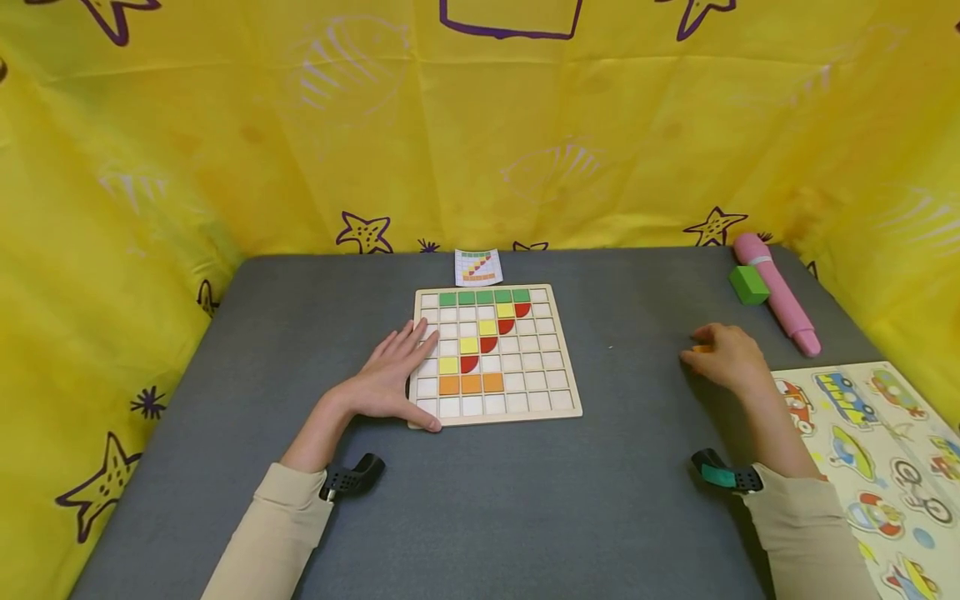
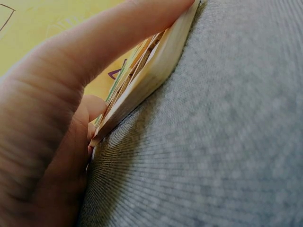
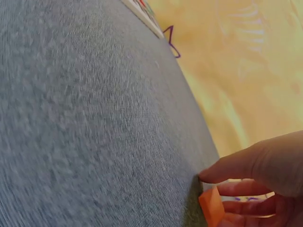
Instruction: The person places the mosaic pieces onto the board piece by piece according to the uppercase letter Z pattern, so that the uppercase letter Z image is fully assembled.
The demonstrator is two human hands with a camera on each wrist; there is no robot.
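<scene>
A wooden grid board (image 1: 566,392) lies on the table, with green squares (image 1: 485,297) along its top row. Yellow squares (image 1: 468,346) and red quarter-circle tiles (image 1: 488,344) run diagonally, above a short row of orange squares (image 1: 471,384). My left hand (image 1: 386,379) rests spread on the board's left edge, thumb at the lower corner, fingers fairly straight. Off to the right, my right hand (image 1: 727,357) holds a small orange tile (image 3: 211,206) at its fingertips, low over the table. Most of that tile is hidden in the head view.
A small pattern card (image 1: 477,268) lies behind the board. At the back right are a green block (image 1: 748,285) and a pink microphone-shaped object (image 1: 780,296). A picture puzzle board (image 1: 832,450) lies at the right edge under the right forearm. Yellow cloth (image 1: 465,150) hangs behind the table.
</scene>
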